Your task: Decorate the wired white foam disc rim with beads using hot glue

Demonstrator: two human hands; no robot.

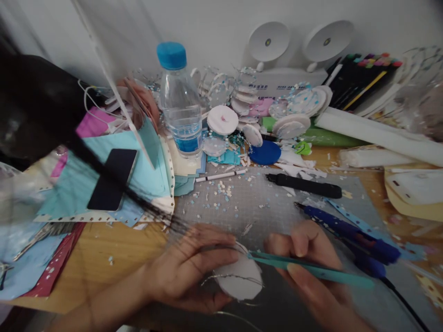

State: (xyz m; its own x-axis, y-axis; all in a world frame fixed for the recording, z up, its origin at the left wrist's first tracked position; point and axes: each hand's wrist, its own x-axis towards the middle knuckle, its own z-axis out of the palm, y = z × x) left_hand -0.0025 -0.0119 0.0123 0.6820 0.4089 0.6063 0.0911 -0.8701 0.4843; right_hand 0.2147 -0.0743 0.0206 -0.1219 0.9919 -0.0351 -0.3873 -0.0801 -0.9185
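Holds a white disc (238,290), crossed by thin wire, in the closed grip of the left hand (183,263) above the near part of the gray mat (277,203), and pinches a slim teal tool (346,275) in the grip of the right hand (314,244), with the tip at the disc's edge. Has on the surface (131,240) a dark blue glue gun (349,233) on the mat's right part, a phone (114,180) on papers left of the mat, and a bottle (180,110) beyond the mat's far left.
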